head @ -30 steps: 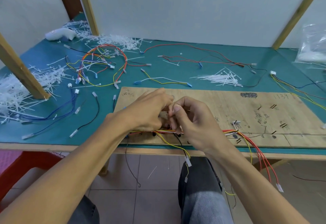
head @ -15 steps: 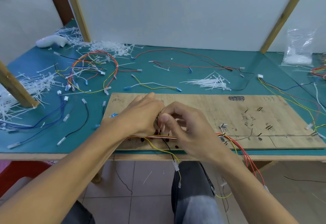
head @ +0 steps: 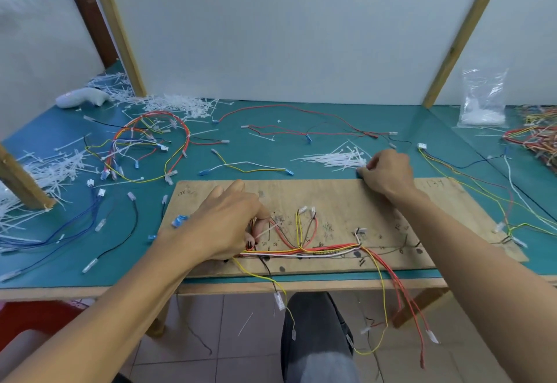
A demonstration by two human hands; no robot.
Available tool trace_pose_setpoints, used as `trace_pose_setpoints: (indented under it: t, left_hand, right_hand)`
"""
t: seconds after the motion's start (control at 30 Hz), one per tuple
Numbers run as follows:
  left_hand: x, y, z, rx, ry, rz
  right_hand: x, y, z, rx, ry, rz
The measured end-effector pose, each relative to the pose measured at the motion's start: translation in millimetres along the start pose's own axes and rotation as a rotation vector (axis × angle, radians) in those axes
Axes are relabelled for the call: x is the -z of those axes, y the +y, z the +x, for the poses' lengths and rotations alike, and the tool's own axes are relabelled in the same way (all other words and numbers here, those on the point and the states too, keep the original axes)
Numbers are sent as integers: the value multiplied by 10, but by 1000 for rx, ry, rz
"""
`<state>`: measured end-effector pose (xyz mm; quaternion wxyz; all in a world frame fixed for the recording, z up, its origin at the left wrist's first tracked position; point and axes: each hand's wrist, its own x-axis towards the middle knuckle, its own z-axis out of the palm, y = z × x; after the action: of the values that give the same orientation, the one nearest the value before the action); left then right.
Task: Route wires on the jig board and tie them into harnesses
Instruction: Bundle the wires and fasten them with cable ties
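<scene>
A wooden jig board (head: 376,198) lies on the teal table. A bundle of red, yellow, white and black wires (head: 319,250) runs along its front edge, with ends hanging over the table edge. My left hand (head: 223,226) grips the left end of that bundle, a white cable tie sticking out by the fingers. My right hand (head: 387,173) is at the board's far edge, its fingers curled and pinching at the near end of a pile of white cable ties (head: 334,159).
Finished harnesses (head: 144,144) and loose wires lie at the back left, blue wires (head: 72,226) at the left. Heaps of cut tie ends (head: 51,168) cover the left side. A plastic bag (head: 483,99) and more harnesses (head: 536,135) sit far right. Wooden posts frame the bench.
My right hand has left the bundle and moved up and right to the cable tie pile. My left hand stays on the bundle. The view has tilted up.
</scene>
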<state>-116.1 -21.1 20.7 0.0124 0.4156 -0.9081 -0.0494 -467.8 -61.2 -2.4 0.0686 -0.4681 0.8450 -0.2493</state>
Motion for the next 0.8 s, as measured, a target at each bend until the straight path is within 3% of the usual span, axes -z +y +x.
trace_pose_setpoints:
  t: [0.3,0.6,0.8]
  left_hand:
    - [93,52,-18,46,-44,-28]
    - [149,40,-204,109,26,-286]
    - [115,28,-317,120,87,-365]
  right_hand:
    - [142,53,124,-45,-2,61]
    - [559,95,111,-244,-117,510]
    - [616,9,49,-316,-328,753]
